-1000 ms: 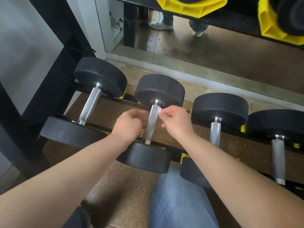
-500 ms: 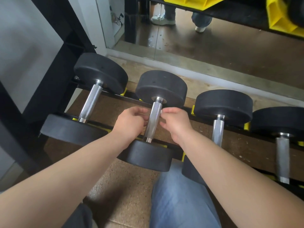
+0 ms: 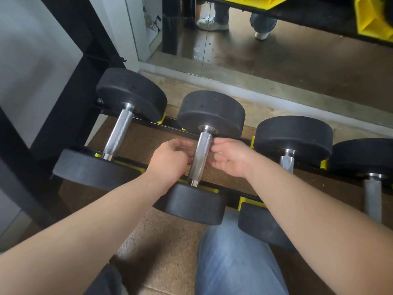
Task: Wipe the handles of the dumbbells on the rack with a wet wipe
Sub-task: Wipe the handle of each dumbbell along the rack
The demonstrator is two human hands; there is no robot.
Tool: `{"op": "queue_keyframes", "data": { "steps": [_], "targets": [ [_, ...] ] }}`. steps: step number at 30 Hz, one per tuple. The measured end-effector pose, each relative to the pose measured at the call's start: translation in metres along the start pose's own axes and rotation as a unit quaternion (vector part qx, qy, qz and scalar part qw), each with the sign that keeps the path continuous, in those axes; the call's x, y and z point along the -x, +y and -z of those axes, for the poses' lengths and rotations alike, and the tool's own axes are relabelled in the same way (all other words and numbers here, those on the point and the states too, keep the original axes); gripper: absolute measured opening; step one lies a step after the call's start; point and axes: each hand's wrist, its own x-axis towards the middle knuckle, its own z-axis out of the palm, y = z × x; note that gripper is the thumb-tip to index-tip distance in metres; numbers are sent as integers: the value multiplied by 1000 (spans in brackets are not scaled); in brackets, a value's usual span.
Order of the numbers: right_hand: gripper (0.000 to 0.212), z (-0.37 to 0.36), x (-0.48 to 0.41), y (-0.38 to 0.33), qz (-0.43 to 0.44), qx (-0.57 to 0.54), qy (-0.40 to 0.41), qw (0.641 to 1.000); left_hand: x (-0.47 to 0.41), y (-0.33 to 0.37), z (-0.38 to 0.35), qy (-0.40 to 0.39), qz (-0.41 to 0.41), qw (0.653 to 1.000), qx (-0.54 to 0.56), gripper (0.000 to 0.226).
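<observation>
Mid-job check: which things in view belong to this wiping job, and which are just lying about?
Job: second dumbbell's handle, left hand, right hand, wet wipe (white bit), leftmost handle, third handle, rack rail.
Idle: mirror, yellow parts overhead.

Black rack (image 3: 174,126): four dumbbells (image 3: 118,133) side by side.

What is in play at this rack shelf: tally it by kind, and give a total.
Dumbbells: 4
Hands: 2, the left hand and the right hand
Wet wipe: 1, only a white scrap showing in the right hand
Total: 7
</observation>
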Motion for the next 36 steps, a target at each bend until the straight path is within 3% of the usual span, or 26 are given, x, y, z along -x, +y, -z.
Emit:
{"op": "queue_keyframes", "data": {
  "steps": [2, 4, 6, 9, 11, 16, 18, 22, 27, 29, 31, 34, 36],
  "targets": [
    [31, 3, 10, 7, -35, 104, -51, 993, -1, 0, 0, 5, 2, 1000, 4, 54],
    [29, -2, 23, 15, -75, 232, -115, 963, -1, 0, 0, 10, 4, 1000, 8, 55],
    [30, -7, 23, 16, -80, 277, -132, 948, 0, 1, 1, 10, 4, 1000, 13, 55],
    [31, -2, 2, 5, -24, 128, -41, 991, -1, 0, 2, 13, 3, 1000, 21, 54],
    [32, 2, -7, 1, -5, 39, -26, 999, -2, -2, 2, 16, 2, 1000, 21, 55],
    [38, 0, 15, 13, -71, 235, -124, 961, -5, -5, 2, 27, -4, 1000, 12, 52],
    [41, -2, 15, 12, -79, 265, -143, 950, -4, -4, 1, 26, -4, 1000, 10, 52],
    [33, -1, 5, 15, -47, 217, -85, 971, -3, -4, 2, 17, -5, 1000, 4, 51],
    [18, 6, 7, 4, 55, 26, 8, 998, -3, -4, 3, 12, -4, 1000, 11, 49],
    [13, 9, 8, 3, 96, 63, 23, 993, -2, -4, 3, 13, -7, 1000, 12, 47],
    [5, 9, 14, 8, 132, 219, 41, 966, -2, -5, 3, 14, -11, 1000, 11, 45],
    [18, 6, 30, 18, 195, 497, 60, 844, -2, -4, 1, 16, -15, 1000, 11, 39],
    [24, -1, 40, 27, 241, 578, 57, 778, -3, -3, 1, 20, -15, 1000, 5, 34]
  ]
}}
